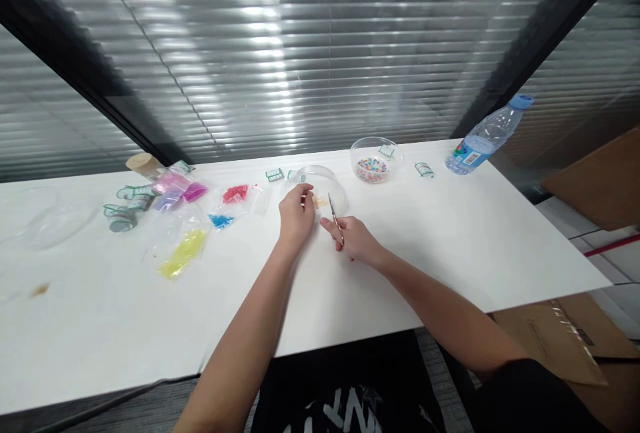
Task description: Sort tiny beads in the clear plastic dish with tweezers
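Observation:
My right hand (356, 239) grips a small pair of scissors (333, 209), their narrow blades pointing away from me. Beside it, my left hand (297, 218) is closed, with fingers curled and pinched at a small clear bag of orange bits (319, 202); the exact grip is partly hidden. Both hands are at the near side of a clear round plastic bowl (336, 177), and the orange bag shows in front of its wall. Farther right stands another clear bowl (376, 171) holding small multicoloured beads.
To the left lie bags of yellow (183, 254), blue (221, 221), red (235, 193) and pink-purple (180, 189) beads. Nearby are printed-label rolls or jars (120, 217) and a tan cylinder (143, 165). A water bottle (483, 139) stands at the back right of the white table (450, 239).

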### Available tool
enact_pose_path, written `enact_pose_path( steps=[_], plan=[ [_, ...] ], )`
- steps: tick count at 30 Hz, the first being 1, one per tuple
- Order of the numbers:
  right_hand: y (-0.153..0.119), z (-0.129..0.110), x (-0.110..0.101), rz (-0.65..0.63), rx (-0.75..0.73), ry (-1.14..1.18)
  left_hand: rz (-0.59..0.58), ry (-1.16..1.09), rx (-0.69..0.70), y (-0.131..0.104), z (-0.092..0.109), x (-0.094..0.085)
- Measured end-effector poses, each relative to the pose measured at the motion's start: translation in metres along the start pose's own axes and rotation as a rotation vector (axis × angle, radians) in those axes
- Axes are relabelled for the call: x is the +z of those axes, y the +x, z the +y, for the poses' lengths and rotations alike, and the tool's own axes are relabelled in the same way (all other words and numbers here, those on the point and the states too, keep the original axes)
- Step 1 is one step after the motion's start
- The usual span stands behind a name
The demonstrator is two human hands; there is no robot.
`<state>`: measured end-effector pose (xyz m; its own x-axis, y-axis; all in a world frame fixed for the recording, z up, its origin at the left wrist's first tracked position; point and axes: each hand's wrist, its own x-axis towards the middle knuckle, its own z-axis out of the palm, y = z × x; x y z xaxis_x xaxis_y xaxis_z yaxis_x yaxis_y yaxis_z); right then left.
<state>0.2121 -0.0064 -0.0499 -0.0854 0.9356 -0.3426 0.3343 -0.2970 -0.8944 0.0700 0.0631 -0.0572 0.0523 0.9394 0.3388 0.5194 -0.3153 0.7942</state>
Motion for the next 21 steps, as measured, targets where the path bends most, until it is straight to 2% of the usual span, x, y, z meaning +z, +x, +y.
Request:
enact_pose_path(
  steps=[4,9,12,21],
  plan=[
    [-0.0006,-0.0004,0.0002,0.0,0.009,0.014,-0.113,0.31,0.218,-0.0009,-0.0036,0.0],
    [-0.0015,-0.0006,0.0002,0.0,0.006,0.026,-0.28,0.611,0.262,-0.0043,0.0014,-0.0018],
    [-0.0017,-0.0006,0.0003,0.0,0.011,0.029,-0.323,0.665,0.271,-0.0044,0.0042,-0.0032],
    [-0.0009,0.0007,0.0005,-0.002,-0.005,0.019,-0.341,0.646,0.25,-0.0041,0.0044,-0.0045]
  ],
)
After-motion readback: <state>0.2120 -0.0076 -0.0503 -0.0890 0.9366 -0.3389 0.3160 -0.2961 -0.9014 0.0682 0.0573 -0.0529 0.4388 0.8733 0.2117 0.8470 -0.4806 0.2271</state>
